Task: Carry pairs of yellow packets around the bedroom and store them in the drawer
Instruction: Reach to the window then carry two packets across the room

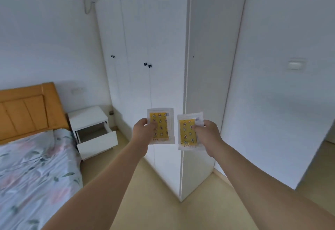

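Packets upright, side by side: left packet (160,126) pinched in left-hand fingers (151,126), right packet (188,133) seemingly likewise in right-hand fingers (196,127).

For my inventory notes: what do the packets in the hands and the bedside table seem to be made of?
The two yellow patterned packets look like thin glossy clear plastic film: translucent sealed borders. The white bedside table with open drawer is probably painted or laminated board: smooth, matte, no grain.

We have just one view, from a camera worn on the head. It looks forward and down, right at the corner of the tall white wardrobe (145,52) at 12 o'clock. The bed with the orange wooden headboard (27,110) sits off at 9 o'clock. Both arms reach out from below, close to us.
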Demonstrator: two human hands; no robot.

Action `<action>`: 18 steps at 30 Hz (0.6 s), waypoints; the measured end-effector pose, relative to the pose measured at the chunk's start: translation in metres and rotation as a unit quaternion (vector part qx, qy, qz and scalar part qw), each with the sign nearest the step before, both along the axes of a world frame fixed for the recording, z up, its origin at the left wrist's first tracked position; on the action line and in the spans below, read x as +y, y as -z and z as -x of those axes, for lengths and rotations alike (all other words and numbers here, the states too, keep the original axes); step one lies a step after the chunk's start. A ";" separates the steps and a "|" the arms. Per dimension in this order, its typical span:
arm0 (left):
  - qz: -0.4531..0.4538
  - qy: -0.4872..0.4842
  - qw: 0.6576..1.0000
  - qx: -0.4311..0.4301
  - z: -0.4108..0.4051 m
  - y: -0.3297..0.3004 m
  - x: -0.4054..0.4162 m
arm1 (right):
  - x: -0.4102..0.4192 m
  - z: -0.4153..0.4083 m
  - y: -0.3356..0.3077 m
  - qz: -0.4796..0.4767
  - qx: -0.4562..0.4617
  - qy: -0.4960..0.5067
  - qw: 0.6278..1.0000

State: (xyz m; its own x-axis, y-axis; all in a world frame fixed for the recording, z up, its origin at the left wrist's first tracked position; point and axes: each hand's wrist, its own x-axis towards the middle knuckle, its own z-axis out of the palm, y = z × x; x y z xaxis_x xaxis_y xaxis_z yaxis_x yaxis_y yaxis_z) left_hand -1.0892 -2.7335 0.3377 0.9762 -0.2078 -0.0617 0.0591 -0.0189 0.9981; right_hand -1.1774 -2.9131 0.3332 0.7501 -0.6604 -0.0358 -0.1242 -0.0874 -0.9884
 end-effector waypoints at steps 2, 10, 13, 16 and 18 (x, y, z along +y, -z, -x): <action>0.005 -0.030 1.000 0.006 -0.055 0.007 0.011 | 0.006 -0.060 0.006 0.004 0.000 -0.027 1.000; 0.028 -0.114 0.992 0.051 -0.278 0.008 0.070 | 0.046 -0.306 0.011 0.001 0.020 -0.107 0.994; 0.030 -0.142 0.988 0.057 -0.346 0.011 0.091 | 0.067 -0.391 0.008 -0.001 0.015 -0.136 0.991; 0.020 -0.162 0.984 0.075 -0.397 0.024 0.108 | 0.088 -0.461 0.013 0.002 0.027 -0.169 0.985; 0.022 -0.184 0.979 0.083 -0.435 0.033 0.122 | 0.099 -0.509 0.021 0.001 0.036 -0.184 0.982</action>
